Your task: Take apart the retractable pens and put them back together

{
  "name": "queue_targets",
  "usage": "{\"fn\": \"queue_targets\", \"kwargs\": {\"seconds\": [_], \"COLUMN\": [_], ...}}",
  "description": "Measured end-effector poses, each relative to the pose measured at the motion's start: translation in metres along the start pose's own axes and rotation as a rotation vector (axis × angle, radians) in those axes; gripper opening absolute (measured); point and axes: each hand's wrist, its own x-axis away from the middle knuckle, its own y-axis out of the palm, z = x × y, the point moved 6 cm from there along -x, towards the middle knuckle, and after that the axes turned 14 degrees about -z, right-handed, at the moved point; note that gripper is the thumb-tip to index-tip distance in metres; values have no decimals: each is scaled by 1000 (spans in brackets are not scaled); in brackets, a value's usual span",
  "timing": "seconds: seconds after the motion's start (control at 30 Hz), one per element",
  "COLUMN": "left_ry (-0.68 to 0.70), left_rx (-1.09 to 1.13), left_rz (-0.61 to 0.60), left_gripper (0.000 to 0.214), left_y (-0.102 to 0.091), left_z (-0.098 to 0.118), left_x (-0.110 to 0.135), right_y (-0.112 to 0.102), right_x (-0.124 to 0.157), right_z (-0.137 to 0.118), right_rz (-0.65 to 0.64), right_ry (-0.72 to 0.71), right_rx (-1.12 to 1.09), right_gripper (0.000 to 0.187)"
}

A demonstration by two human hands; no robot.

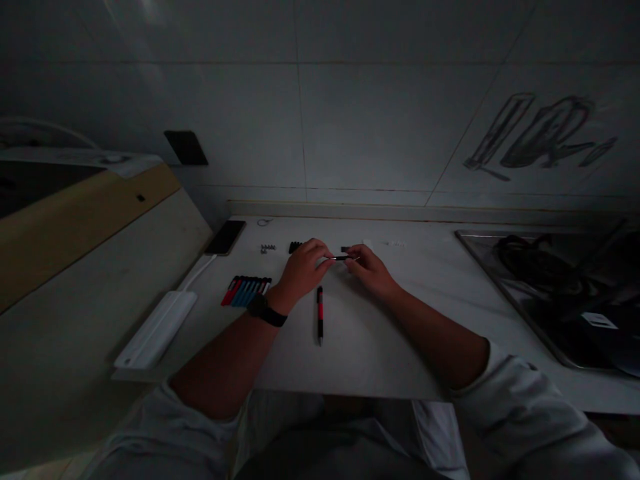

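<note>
Between my two hands is a slim black pen part (343, 258) with a light tip at its left end, held level just above the counter. My left hand (306, 270) pinches the left end; a dark watch sits on that wrist. The right end is in the closed fingers of my right hand (369, 268). A red and black pen (321, 315) lies below them, point toward me. Left of my left wrist is a row of red and blue pen barrels (245, 291). Small metal pieces (267, 248) and black pieces (295, 247) lie behind my left hand.
A phone (227, 238) and a white power strip (157, 330) lie at the left beside a large box-like panel (100, 293). Small pale pieces (396, 243) lie at the back right. A sink (505, 287) holding dark items is farther right; the tiled wall (365, 127) rises behind.
</note>
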Motion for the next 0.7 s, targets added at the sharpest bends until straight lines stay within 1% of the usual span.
{"fn": "queue_targets", "kwargs": {"seconds": [0.03, 0.1, 0.17, 0.2, 0.27, 0.3, 0.4, 0.47, 0.53, 0.63, 0.7], "left_ry": [6, 13, 8, 8, 12, 15, 16, 14, 10, -32, -91], "left_rx": [-2, -5, -5, -4, -1, 1, 13, 34, 71, 191, 293], "left_rz": [-1, -2, 1, 4, 11, 13, 11, 11, 18, 9, -6], "left_gripper": [3, 3, 3, 3, 3, 3, 5, 5, 5, 9, 14], "left_y": [0, 0, 0, 0, 0, 0, 0, 1, 1, 6, 10], "left_z": [1, 2, 1, 1, 0, 0, 0, 0, -2, -10, -17], "left_x": [0, 0, 1, 1, 1, 1, 1, 1, 0, -2, -4], "right_y": [1, 3, 4, 5, 5, 6, 7, 7, 7, 4, 2], "right_x": [0, -1, -2, -2, -1, 0, 1, 1, 1, 2, 4], "right_z": [0, 1, 2, 2, 3, 2, -3, -7, -10, -12, -15], "right_rz": [-17, -48, -63, -63, -59, -57, -73, -90, -87, -30, 25], "right_ry": [5, 7, -9, -18, -21, -12, 28, 32, 7, -34, -62], "right_rx": [17, 30, -3, -26, -53, -55, -16, 36, 42, 34, 96], "right_gripper": [29, 31, 28, 31, 44, 44, 34, 39, 36, 26, 23]}}
